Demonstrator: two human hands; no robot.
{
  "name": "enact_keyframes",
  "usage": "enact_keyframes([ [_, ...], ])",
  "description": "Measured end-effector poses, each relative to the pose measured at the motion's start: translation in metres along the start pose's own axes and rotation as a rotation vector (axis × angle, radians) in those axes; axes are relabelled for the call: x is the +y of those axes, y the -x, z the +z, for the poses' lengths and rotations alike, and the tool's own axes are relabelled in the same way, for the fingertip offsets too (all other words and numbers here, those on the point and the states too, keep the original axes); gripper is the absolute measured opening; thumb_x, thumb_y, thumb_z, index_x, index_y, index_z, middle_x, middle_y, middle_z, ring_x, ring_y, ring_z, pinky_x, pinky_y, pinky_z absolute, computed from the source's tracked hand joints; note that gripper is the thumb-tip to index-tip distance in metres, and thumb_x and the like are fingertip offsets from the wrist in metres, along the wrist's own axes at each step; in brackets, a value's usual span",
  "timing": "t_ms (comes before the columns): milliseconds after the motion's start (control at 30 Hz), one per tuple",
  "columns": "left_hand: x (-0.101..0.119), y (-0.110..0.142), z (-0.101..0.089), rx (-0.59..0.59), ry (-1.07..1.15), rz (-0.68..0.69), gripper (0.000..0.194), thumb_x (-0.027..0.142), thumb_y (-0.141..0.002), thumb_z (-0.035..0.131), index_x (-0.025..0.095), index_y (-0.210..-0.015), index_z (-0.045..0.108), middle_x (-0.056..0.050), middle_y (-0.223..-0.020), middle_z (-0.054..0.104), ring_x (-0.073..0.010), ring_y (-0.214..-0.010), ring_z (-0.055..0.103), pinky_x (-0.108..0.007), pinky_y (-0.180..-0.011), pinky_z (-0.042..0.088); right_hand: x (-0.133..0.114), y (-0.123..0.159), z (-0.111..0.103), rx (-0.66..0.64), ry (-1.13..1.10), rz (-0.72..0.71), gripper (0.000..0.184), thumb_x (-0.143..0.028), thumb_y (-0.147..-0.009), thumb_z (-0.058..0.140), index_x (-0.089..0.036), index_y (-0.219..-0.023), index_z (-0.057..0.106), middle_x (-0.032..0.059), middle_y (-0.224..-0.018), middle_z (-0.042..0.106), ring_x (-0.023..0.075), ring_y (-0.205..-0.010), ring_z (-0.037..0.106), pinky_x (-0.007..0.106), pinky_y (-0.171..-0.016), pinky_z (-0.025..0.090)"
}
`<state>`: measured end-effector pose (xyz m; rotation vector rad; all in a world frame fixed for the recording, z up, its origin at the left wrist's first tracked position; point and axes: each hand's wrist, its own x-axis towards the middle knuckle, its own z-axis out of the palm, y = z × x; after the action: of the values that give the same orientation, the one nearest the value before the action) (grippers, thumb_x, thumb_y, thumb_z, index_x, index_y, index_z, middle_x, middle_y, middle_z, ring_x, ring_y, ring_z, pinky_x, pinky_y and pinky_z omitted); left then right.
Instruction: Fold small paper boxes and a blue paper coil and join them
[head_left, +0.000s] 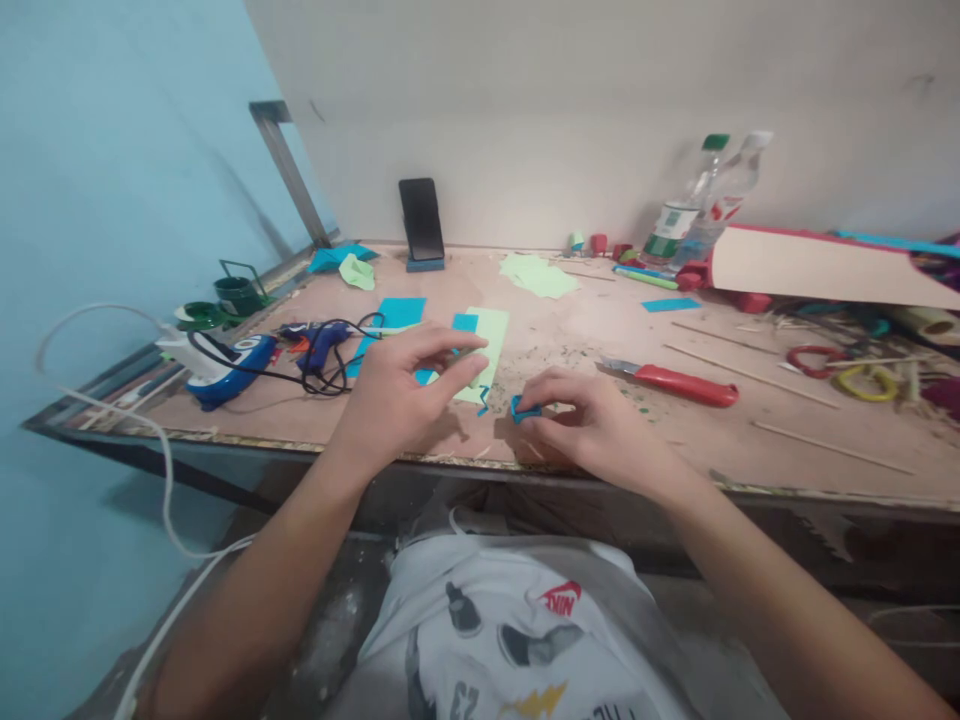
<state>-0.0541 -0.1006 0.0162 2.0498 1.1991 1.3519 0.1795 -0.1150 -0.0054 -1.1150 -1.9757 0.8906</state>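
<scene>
My right hand (577, 415) pinches a small blue folded paper piece (525, 409) against the table near its front edge. My left hand (409, 385) hovers over the papers to the left, thumb and fingers apart with nothing between them. Beneath and beyond it lie a light green paper sheet (491, 345) and a blue paper sheet (403, 311), partly hidden by the hand. A thin, zigzag blue paper strip (484, 400) rests between my two hands. To the right of my right hand is a red-handled utility knife (686, 386), its blade pointing left.
A blue glue gun (324, 347) with a black cord and a blue power strip (232, 372) lie at left. A phone (422, 220) stands at the back. Plastic bottles (675, 225), thin sticks (750, 375), and scissors with red handles (816, 361) are on the right.
</scene>
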Motion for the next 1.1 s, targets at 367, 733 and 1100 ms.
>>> enact_keyframes([
  [367, 0.001, -0.003, 0.009, -0.057, 0.104, 0.026, 0.017, 0.032, -0.092, 0.075, 0.019, -0.099, 0.082, -0.006, -0.101, 0.081, -0.0183, -0.086, 0.073, -0.028, -0.079, 0.060, -0.003, 0.002, -0.001, -0.056, 0.116, -0.085, 0.025, -0.007, -0.088, 0.061, -0.020, -0.093, 0.081, 0.0059, -0.111, 0.073, 0.0182, -0.093, 0.072, 0.029, -0.080, 0.058],
  [733, -0.005, -0.004, 0.022, -0.102, 0.010, 0.088, 0.017, 0.031, -0.095, 0.072, 0.021, -0.103, 0.082, -0.006, -0.103, 0.081, -0.0184, -0.087, 0.072, -0.028, -0.076, 0.056, 0.002, 0.002, -0.001, -0.119, 0.226, -0.120, 0.022, -0.009, -0.096, 0.063, -0.021, -0.096, 0.081, 0.0081, -0.127, 0.069, 0.0175, -0.092, 0.072, 0.032, -0.086, 0.054],
  [1100, -0.008, -0.002, 0.031, -0.073, 0.039, 0.128, 0.015, 0.029, -0.095, 0.071, 0.020, -0.102, 0.080, -0.006, -0.101, 0.079, -0.0183, -0.091, 0.072, -0.028, -0.079, 0.058, 0.003, 0.002, -0.003, -0.164, 0.182, -0.100, 0.021, -0.010, -0.096, 0.063, -0.022, -0.095, 0.080, 0.0068, -0.121, 0.068, 0.0193, -0.097, 0.072, 0.033, -0.088, 0.055],
])
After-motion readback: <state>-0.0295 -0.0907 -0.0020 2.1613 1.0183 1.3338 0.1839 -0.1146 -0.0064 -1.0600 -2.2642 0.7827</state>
